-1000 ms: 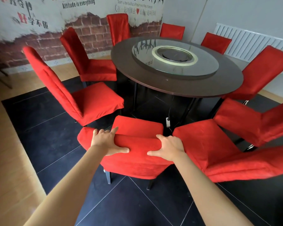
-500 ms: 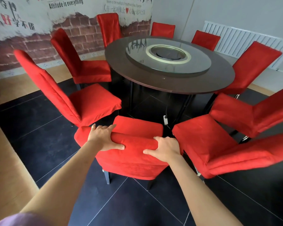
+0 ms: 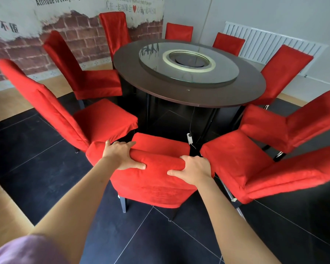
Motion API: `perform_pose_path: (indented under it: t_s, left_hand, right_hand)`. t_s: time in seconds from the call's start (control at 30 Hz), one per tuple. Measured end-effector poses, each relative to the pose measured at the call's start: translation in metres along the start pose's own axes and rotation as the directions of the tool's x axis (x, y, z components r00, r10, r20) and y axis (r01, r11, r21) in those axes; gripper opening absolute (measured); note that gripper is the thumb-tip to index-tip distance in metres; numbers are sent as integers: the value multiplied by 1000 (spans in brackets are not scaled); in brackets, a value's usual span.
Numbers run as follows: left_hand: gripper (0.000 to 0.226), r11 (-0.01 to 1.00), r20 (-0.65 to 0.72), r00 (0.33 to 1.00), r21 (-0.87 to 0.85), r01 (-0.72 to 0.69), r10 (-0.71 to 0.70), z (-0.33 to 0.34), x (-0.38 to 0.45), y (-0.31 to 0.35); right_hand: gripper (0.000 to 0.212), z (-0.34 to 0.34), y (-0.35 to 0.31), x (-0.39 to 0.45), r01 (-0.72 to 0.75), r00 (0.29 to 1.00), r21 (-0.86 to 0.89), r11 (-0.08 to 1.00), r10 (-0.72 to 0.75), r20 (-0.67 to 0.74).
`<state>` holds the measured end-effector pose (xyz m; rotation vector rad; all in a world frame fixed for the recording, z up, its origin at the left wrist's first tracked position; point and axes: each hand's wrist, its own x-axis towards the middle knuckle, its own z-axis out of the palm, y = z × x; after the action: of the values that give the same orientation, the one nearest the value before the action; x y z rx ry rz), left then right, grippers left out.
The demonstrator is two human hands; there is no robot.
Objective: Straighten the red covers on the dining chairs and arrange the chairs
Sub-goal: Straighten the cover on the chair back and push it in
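A red-covered dining chair (image 3: 152, 180) stands right in front of me, its seat pointing at the round dark table (image 3: 251, 90). My left hand (image 3: 120, 155) grips the top of its backrest on the left, fingers over the front and thumb on the back. My right hand (image 3: 192, 168) grips the same top edge on the right. Several more red-covered chairs ring the table, one close on the left (image 3: 51, 109) and one close on the right (image 3: 255, 168).
A glass turntable (image 3: 223, 73) lies on the table top. A white cable with a switch (image 3: 189, 136) hangs under the table. A white radiator (image 3: 274, 42) lines the right wall; a brick-pattern wall (image 3: 27, 52) is at the left. Dark floor tiles (image 3: 36, 168) spread around me.
Both hands keep their grip on the backrest. The chair has moved slightly forward toward the table, and my view has come closer and turned a little left.
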<state>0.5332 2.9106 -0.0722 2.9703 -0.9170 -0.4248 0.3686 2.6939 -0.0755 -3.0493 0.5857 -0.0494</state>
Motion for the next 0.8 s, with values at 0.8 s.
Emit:
perform_pose_path:
  t_s: [0.8]
  left_hand:
    - [129,999,40,999,34,-20,18,-16,25,-46]
  right_hand:
    - [81,6,-51,21,-61,998,38,997,60,23]
